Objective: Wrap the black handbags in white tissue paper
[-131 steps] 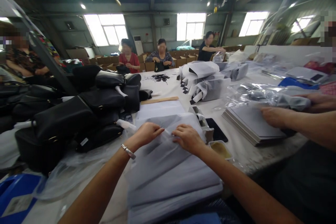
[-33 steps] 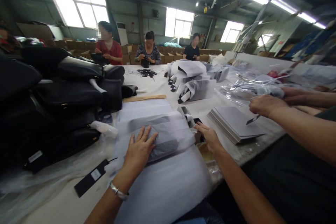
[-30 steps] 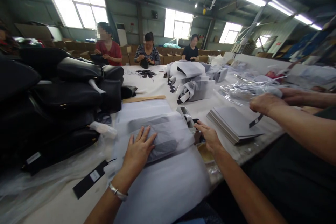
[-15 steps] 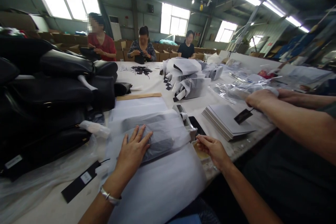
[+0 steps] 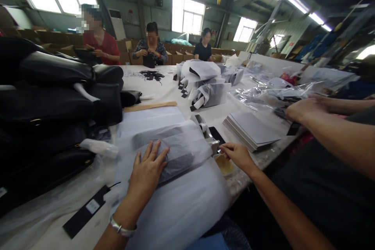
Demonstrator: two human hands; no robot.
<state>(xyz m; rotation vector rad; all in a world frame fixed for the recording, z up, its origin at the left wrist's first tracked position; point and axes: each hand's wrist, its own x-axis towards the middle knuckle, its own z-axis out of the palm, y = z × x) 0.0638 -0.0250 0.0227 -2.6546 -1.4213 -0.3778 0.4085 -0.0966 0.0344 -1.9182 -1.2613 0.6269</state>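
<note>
My left hand lies with spread fingers on a dark flat item wrapped in thin white tissue paper. More white sheets lie beneath it. My right hand has its thumb and fingertips pinched together at the near end of a tape dispenser; whatever is between them is too small to make out. Just below those fingertips sits a small tray with a yellowish pad. A black tag with a white label rests left of the sheets.
Black bags are piled on the left. Tissue-wrapped items stand further back. A stack of grey boards lies to the right, near a co-worker's arms and clear plastic bags. Three people sit across the table.
The view has shifted slightly. My right hand has come up a little to the dispenser's end, uncovering more of the yellowish pad. The co-worker's hands and a black tag have moved right.
</note>
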